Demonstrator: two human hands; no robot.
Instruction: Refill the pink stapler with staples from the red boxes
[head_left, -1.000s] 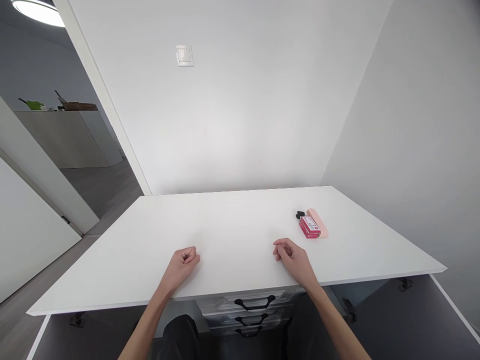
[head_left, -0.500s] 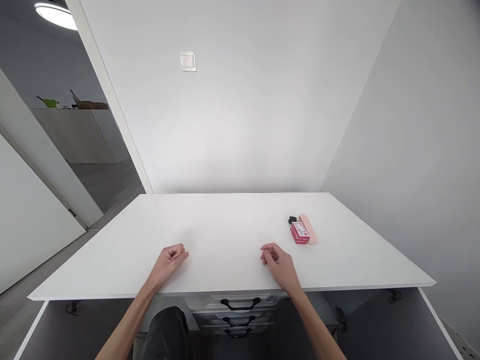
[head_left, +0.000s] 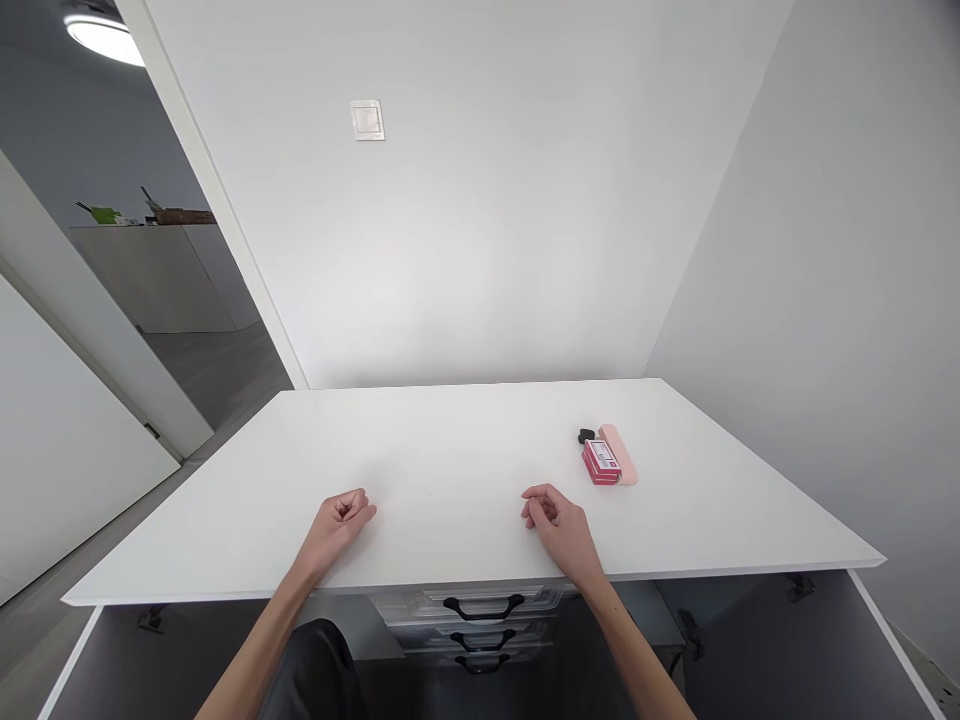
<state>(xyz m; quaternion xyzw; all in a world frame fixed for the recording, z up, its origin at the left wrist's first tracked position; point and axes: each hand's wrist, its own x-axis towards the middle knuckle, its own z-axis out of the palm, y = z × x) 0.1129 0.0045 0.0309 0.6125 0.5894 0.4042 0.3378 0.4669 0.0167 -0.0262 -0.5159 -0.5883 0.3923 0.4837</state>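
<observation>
My left hand rests on the white tabletop, curled into a fist with nothing visible in it. To its right, my right hand lies on the same surface, its fingers loosely curled in and no object showing in them. The things nearest to it are two red and white small boxes, one stacked on the other, a little beyond and to the right. Against their right side lies a long pale pink case. A small black object, too small to name, sits just behind the boxes. Neither hand touches these things.
Below the table's front edge are drawers with black handles and dark cabinet spaces at both sides. A white wall with a light switch rises behind the table. At left, a doorway shows a low cabinet in another room.
The view has shifted and tilted slightly. Both hands and the small things on the table stay in place.
</observation>
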